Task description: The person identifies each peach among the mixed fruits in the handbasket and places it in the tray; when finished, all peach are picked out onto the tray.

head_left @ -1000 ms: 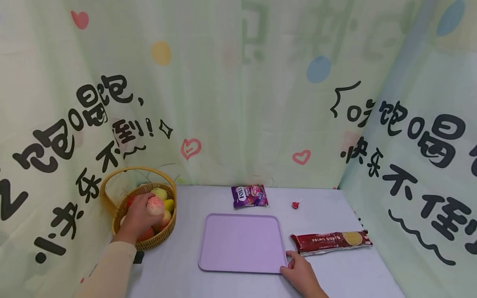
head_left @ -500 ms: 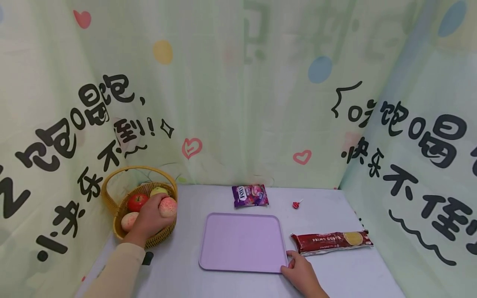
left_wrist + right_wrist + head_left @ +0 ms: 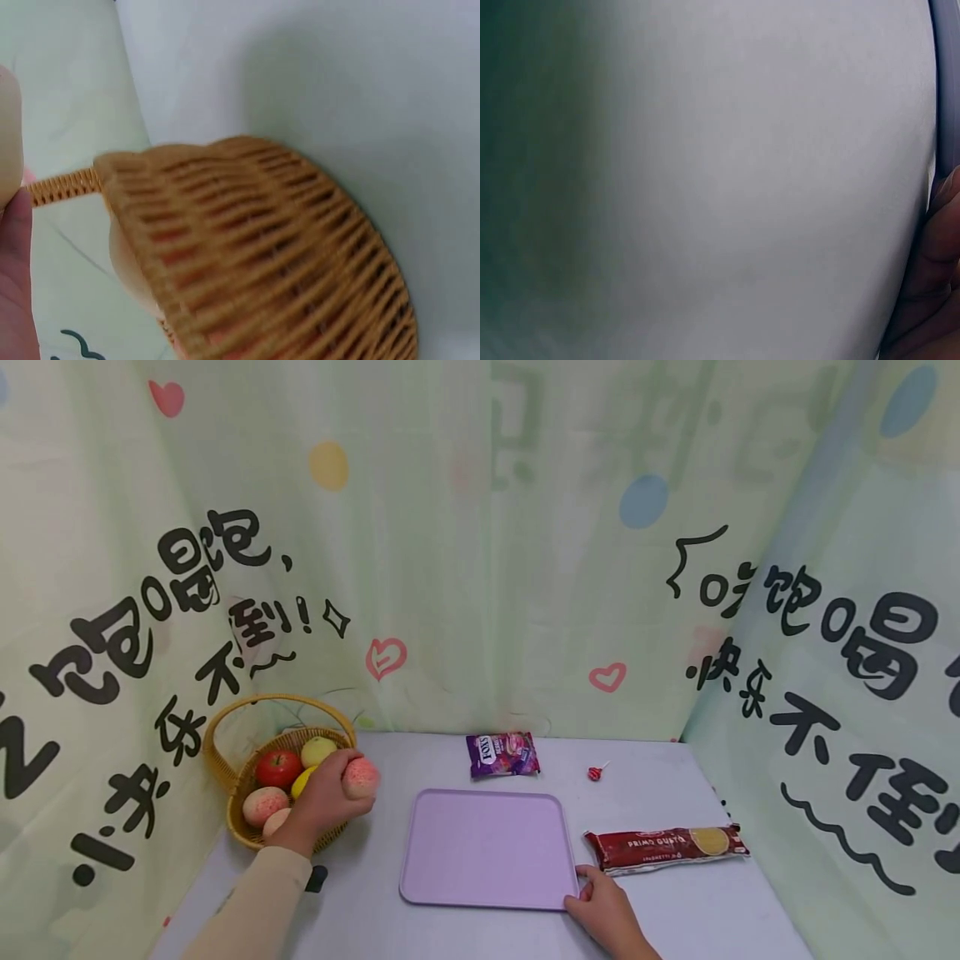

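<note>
A pink-and-white peach (image 3: 362,778) is gripped by my left hand (image 3: 326,802), just past the right rim of a wicker basket (image 3: 237,831). The basket holds a red apple (image 3: 278,769), more peaches (image 3: 264,807) and yellow-green fruit (image 3: 318,751). In the left wrist view, the held peach (image 3: 9,135) shows only its pale side, beside the woven basket wall (image 3: 262,247). At the front right corner of a light purple tray (image 3: 487,852), my right hand (image 3: 606,912) pinches the edge. Little of that hand (image 3: 934,277) appears in the right wrist view.
Behind the tray lies a purple candy bag (image 3: 502,755), with a small red lollipop (image 3: 595,773) to its right. A dark red spaghetti pack (image 3: 667,848) lies right of the tray. Printed curtains (image 3: 480,568) enclose the white table (image 3: 390,935).
My left hand has lifted the peach from among the fruit and carried it rightward over the basket's rim. My right hand stays at the tray corner.
</note>
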`<state>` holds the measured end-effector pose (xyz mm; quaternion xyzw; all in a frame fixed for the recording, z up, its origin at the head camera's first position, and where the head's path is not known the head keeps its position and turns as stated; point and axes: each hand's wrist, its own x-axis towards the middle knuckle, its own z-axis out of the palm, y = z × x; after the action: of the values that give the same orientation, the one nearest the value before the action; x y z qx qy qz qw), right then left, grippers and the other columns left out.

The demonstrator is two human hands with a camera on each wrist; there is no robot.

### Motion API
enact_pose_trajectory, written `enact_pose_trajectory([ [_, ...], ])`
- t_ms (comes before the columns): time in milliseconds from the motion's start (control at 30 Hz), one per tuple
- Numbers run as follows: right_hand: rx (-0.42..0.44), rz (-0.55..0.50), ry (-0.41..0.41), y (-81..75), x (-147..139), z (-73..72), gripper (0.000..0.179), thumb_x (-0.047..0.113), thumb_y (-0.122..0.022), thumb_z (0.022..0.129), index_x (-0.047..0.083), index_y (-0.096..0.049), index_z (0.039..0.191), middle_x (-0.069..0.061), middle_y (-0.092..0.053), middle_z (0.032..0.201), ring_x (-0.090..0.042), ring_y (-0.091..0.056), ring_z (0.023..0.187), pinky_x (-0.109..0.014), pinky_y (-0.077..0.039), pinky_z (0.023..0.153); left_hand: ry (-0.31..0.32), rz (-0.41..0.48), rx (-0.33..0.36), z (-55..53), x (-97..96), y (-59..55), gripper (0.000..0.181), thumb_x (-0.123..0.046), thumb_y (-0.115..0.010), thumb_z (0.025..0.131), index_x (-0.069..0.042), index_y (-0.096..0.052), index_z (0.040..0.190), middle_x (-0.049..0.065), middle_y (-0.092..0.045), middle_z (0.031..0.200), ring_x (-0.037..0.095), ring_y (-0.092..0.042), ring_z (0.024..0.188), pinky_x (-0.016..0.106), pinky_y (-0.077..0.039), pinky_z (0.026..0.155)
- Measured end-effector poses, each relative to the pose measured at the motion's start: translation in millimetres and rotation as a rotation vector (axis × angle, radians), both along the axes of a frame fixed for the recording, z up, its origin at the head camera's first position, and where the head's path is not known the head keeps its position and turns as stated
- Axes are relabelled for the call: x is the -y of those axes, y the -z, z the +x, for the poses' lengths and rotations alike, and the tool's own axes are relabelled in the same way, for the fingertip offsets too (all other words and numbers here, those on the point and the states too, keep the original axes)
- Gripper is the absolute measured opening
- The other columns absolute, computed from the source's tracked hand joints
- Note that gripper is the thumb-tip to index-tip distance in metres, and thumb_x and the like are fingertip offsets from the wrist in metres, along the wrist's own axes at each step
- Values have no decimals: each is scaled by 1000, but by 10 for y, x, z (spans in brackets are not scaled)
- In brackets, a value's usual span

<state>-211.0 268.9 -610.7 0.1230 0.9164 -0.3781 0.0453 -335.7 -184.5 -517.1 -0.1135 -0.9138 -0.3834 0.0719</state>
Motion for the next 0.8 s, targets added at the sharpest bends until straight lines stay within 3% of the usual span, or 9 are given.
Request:
enact_pose_trajectory([
  [267,6,11,9,20,-4,-11,59,17,-79,80,-7,-61,131,-3,-53,69,-17,-46,61,-28,-39,55,17,15,-13,-35,-191,70,79,-17,-91,69,-15,-52,138,7,-58,134,28,-56,119,54,-54,101],
  [600,6,14,14,5,-1,0,60,17,-79,80,-8,-61,131,-4,-53,70,-17,-47,62,-28,-38,55,57,30,22,-69,-421,147,77,-18,-90,74,-12,-53,141,9,-60,138,29,-56,123,54,-49,108],
  [800,17,20,21,2,9,-9,60,18,-80,80,-7,-60,132,-4,-53,70,-17,-47,63,-28,-40,56,51,25,52,-66,-522,176,78,-18,-90,73,-12,-53,142,8,-61,138,28,-57,124,52,-48,110],
])
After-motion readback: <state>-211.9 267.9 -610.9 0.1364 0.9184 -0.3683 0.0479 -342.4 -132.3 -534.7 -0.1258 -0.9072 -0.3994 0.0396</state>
